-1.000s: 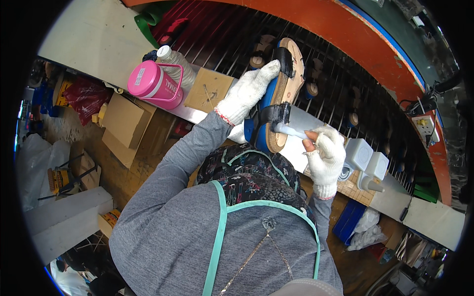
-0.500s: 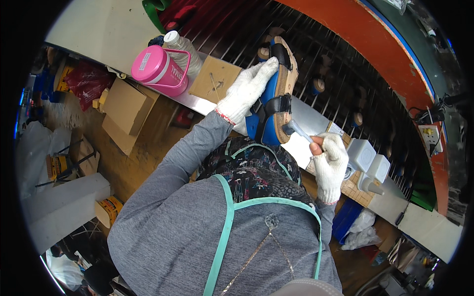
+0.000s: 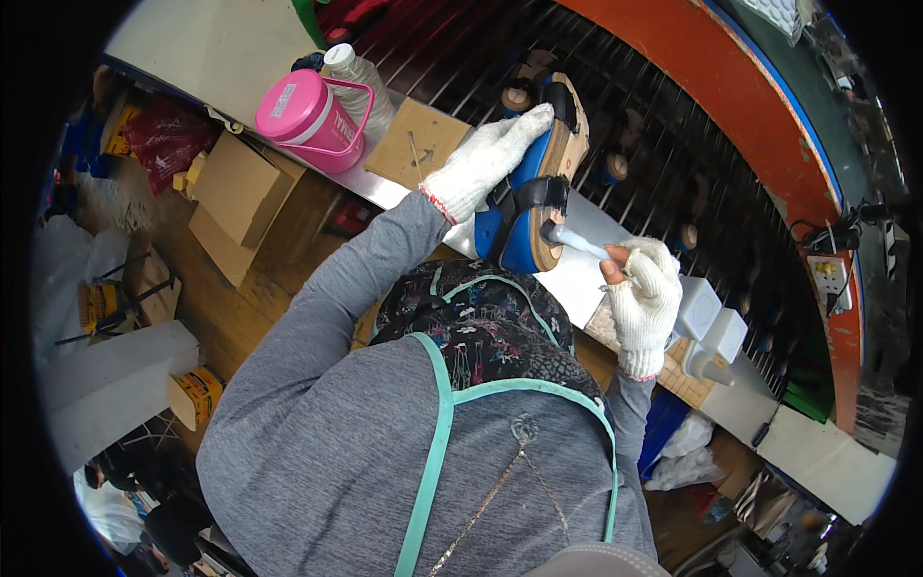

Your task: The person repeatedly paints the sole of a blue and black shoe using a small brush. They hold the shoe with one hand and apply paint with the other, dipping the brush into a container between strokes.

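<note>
Gripping a blue-soled sandal [image 3: 527,207] just above the centre of the frame, a worker in white knit gloves holds it over the edge of the bench [image 3: 577,279]. The left hand [image 3: 486,159] is wrapped around the sandal's blue underside, fingers curled onto its far end and closed firmly on it. The right hand [image 3: 642,288], right of centre, is pinched shut on the pale handle of a small brush [image 3: 575,240], thumb and fingers together, with the bare tip of one finger showing through the glove. The brush head touches the sandal beside its black strap.

The sandal shows a tan footbed edge, a bright blue sole and a black strap across its middle. It is turned on its side, footbed edge facing right toward the brush. Its long axis runs steeply from lower left to upper right, one end pointing toward the dark rack of rods [image 3: 673,163] at the top of the frame, the other toward the worker's chest.

Left of the left hand stand a pink lidded container [image 3: 306,120] and a clear bottle [image 3: 361,77]; a flat piece of cardboard [image 3: 418,144] lies just beside the gloved wrist.
</note>
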The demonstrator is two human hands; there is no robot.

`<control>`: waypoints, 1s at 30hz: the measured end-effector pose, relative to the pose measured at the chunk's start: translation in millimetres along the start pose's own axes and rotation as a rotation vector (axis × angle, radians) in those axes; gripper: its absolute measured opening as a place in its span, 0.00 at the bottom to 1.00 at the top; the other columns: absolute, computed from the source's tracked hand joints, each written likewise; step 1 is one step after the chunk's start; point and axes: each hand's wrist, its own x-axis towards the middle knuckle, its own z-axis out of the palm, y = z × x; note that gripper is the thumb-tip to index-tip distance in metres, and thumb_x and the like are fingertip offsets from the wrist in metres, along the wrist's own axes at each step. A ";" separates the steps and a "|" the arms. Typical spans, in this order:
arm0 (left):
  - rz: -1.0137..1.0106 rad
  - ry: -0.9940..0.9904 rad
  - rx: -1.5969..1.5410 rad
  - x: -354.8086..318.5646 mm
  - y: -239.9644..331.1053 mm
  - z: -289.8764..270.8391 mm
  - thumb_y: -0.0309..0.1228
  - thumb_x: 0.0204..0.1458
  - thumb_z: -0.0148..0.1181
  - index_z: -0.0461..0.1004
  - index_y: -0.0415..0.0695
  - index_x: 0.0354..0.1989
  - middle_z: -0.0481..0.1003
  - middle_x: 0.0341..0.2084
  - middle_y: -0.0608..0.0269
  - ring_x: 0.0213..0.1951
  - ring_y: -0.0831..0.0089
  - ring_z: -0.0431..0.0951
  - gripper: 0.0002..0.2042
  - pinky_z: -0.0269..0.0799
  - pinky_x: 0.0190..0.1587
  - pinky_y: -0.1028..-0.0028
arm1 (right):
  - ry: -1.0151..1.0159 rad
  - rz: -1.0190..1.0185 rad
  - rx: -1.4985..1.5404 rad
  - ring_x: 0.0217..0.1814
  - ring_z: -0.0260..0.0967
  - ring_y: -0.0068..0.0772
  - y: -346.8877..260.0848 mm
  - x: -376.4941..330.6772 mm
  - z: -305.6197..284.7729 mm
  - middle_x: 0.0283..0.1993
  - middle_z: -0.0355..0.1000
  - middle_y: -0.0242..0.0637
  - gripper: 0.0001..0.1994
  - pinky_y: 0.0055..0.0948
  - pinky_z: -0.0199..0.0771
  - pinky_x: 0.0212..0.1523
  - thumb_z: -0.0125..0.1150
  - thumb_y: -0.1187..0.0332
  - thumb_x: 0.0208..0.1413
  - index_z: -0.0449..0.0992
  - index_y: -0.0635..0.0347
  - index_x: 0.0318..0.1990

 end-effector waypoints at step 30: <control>-0.584 -0.718 -1.084 -58.4 -41.9 28.9 0.46 0.67 0.44 0.48 0.41 0.72 0.65 0.60 0.41 0.60 0.55 0.71 0.31 0.74 0.61 0.61 | -0.527 -0.375 0.074 0.44 0.70 0.38 -0.8 102.1 -13.6 0.38 0.77 0.40 0.12 0.35 0.66 0.46 0.71 0.65 0.42 0.84 0.61 0.34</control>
